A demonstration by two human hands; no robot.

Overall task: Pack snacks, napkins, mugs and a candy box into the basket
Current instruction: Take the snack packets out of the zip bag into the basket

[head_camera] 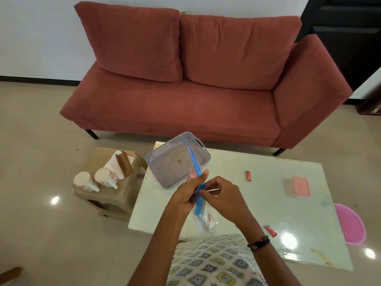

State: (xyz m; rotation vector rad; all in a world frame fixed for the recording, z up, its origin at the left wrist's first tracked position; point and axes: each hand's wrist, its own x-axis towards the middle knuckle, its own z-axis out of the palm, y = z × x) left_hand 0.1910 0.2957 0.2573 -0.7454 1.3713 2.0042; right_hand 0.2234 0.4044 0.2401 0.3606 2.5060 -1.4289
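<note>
My left hand and my right hand both pinch the blue zip strip of a clear zip bag held above the white table. Something red shows through the bag. Just beyond my hands sits the lilac perforated basket, with only a small speck inside. Two red snack sachets lie on the table, one mid-table and one near the front edge. A pink candy box rests at the right. Two white mugs, napkins and brown snack bars sit on a stool.
The beige plastic stool stands left of the table. A red sofa fills the space behind. A pink mat lies on the floor to the right of the table. My patterned clothing is at the bottom.
</note>
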